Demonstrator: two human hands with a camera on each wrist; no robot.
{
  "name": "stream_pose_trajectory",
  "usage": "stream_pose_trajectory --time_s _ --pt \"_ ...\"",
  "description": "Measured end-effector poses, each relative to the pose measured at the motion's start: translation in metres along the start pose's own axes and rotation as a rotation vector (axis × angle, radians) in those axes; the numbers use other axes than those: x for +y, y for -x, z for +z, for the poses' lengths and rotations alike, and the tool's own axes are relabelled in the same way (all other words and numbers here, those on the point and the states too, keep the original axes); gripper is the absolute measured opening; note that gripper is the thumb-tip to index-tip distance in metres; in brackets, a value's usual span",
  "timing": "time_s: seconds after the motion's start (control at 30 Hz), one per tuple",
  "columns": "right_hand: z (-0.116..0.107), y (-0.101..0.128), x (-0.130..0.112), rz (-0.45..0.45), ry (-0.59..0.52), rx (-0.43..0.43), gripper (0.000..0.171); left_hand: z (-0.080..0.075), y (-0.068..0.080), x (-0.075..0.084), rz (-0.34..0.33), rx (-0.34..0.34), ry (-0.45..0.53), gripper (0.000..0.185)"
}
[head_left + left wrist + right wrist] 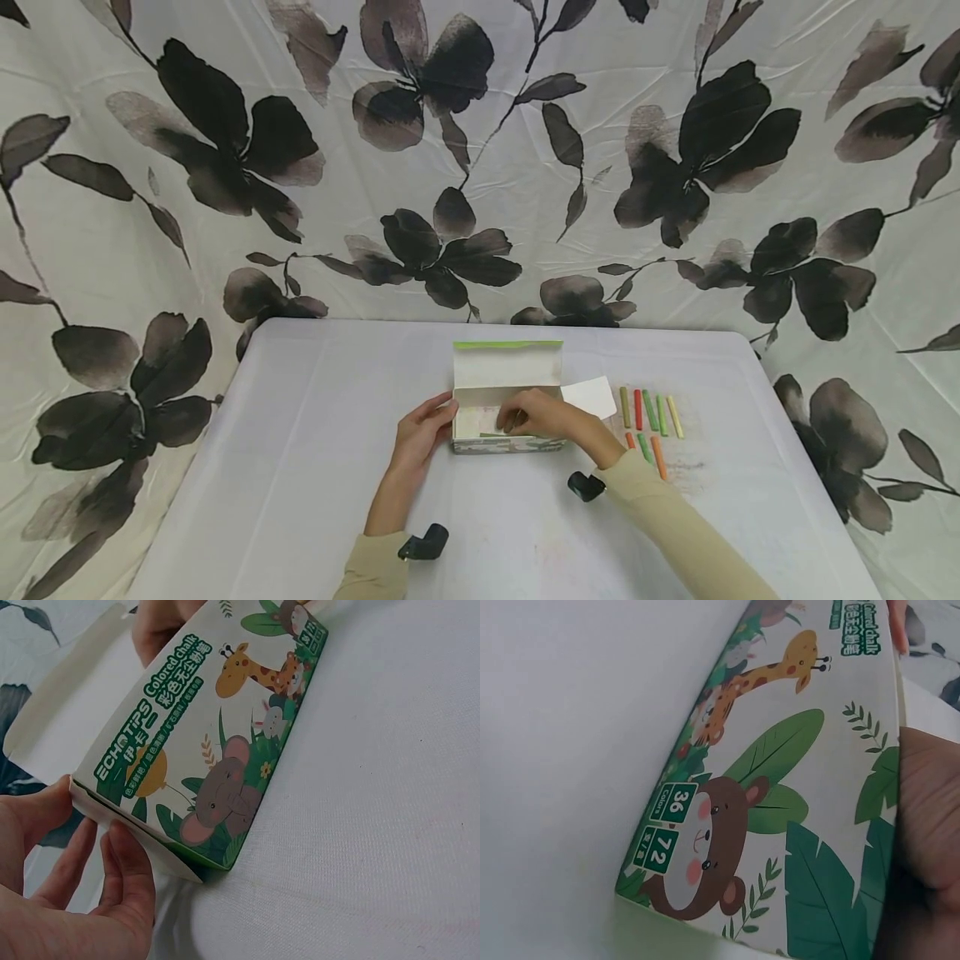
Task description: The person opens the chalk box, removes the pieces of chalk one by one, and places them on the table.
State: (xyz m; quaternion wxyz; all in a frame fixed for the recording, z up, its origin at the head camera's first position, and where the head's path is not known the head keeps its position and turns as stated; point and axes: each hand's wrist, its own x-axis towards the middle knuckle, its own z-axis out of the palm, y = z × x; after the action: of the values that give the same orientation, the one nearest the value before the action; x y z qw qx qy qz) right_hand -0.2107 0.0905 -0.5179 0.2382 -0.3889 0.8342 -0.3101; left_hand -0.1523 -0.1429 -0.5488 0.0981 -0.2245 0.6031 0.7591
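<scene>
An open-lidded box of colored chalk [510,447], printed with cartoon animals, sits near the table's far side. My left hand [422,433] holds its left end; in the left wrist view the thumb lies at the top corner and bent fingers [129,859] press the end flap. Over the box, my right hand [546,413] reaches inside with curled fingers. Whether they pinch anything is too small to tell in the head view, and the box's printed front [765,772] hides the fingertips in the right wrist view. Pale contents show inside.
Several chalk sticks in two rows, among them a red one [638,409] and an orange one [659,457], lie right of the box. The raised lid [507,365] stands behind it, and a white side flap [592,397] sticks out right. Chalk dust marks the white tablecloth [300,467].
</scene>
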Motion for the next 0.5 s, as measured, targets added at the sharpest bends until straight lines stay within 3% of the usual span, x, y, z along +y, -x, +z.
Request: stream_pose_trajectory --time_s 0.2,0.5 --pt "0.0006 -0.0087 0.0032 0.031 0.033 -0.072 0.011 0.0002 0.0 -0.0004 0.0 0.005 0.003 0.042" --pt "-0.0014 -0.011 0.0025 0.062 0.05 -0.11 0.013 -0.0004 0.0005 -0.0002 0.0 0.003 0.001 0.042"
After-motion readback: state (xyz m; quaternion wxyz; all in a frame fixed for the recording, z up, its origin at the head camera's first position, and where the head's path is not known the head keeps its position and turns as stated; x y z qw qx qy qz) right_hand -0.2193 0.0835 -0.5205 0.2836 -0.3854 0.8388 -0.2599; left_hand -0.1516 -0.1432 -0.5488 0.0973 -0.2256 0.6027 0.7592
